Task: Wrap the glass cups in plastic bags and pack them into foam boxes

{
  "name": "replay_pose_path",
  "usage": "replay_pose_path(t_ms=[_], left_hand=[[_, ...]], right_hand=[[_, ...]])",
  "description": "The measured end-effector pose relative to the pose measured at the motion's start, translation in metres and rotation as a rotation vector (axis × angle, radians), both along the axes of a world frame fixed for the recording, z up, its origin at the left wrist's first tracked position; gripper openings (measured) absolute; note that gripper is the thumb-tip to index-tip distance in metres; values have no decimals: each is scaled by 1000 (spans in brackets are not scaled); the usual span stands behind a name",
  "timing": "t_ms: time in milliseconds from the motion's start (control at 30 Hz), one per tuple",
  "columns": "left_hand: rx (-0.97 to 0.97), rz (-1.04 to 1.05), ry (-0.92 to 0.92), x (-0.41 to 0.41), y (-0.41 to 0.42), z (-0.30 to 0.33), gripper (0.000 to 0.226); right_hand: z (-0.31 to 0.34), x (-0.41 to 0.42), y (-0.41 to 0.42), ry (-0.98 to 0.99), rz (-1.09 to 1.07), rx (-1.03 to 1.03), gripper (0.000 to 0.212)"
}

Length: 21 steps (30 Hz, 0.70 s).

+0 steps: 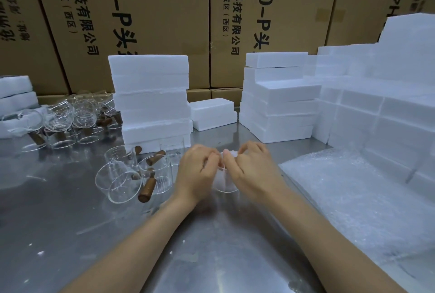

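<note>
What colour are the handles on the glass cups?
Dark brown, wood-like handles on clear glass cups, seen in the head view.

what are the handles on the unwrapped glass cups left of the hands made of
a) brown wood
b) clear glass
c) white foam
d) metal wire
a) the glass cups by the left hand have brown wooden handles sticking out from their sides.
</note>
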<state>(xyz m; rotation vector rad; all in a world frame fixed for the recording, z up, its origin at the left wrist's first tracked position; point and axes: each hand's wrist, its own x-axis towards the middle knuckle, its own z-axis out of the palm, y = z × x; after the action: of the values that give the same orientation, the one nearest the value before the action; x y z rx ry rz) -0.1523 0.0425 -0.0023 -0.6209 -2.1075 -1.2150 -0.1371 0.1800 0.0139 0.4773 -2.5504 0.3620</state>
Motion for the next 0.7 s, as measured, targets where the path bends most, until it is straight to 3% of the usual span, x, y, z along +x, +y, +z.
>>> replay_pose_path(t_ms=[100, 267, 367, 433, 600, 700], left_hand=[[288, -30, -163, -5, 4, 1, 29], [669, -63, -562, -30, 7, -3, 23], [665, -36, -634, -55, 10, -2, 28], [676, -23, -666, -74, 16, 1, 27], [742, -3, -711, -124, 27, 7, 18], [654, 159, -698, -151, 27, 10, 27]], right_hand=[[-1, 0, -1, 20, -15, -63, 69], [15, -5, 16, 13, -76, -687, 52], [28, -33, 36, -206, -88, -1081, 41], [32, -54, 45, -400, -76, -1220, 40], [27, -115, 41, -617, -97, -1329, 41], [21, -151, 30, -647, -147, -1390, 45]])
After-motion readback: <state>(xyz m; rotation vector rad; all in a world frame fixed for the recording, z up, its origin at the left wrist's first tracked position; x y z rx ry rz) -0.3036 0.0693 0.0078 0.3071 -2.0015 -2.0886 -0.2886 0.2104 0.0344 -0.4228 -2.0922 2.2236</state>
